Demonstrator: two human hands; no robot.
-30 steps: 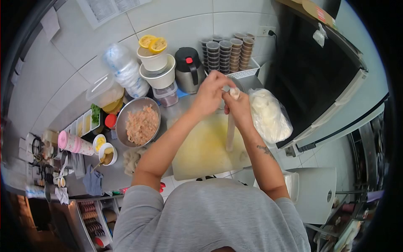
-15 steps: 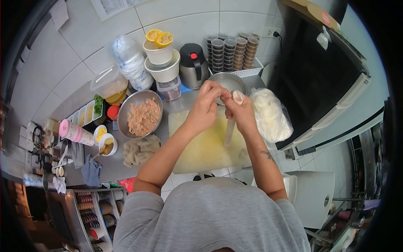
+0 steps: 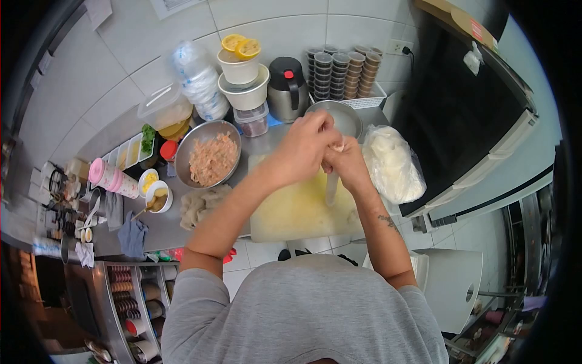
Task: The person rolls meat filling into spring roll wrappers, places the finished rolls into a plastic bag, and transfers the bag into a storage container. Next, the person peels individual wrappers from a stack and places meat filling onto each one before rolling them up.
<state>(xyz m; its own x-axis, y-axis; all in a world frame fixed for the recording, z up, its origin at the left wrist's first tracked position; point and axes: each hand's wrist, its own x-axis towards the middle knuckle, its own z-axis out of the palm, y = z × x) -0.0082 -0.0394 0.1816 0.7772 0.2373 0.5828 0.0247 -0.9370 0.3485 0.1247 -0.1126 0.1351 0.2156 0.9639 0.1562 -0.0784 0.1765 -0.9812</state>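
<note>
Both hands pinch one dough piece above the cutting board

Left of the cutting board [image 3: 291,212] stand two small sauce cups [image 3: 159,199] and one metal bowl of minced filling [image 3: 209,155]. Over the board's far edge, the left hand [image 3: 306,148] and right hand [image 3: 345,164] are closed together, fingertips grasping a single pale dough piece [image 3: 339,144] between them. One white rolling stick [image 3: 331,188] lies on the board just below the right hand. One plastic bag of white dough [image 3: 394,164] rests right of the board, and one empty steel bowl [image 3: 347,116] sits behind it. The sealing would likely go best with small, even pinches along the edge, keeping filling clear of the seam.
</note>
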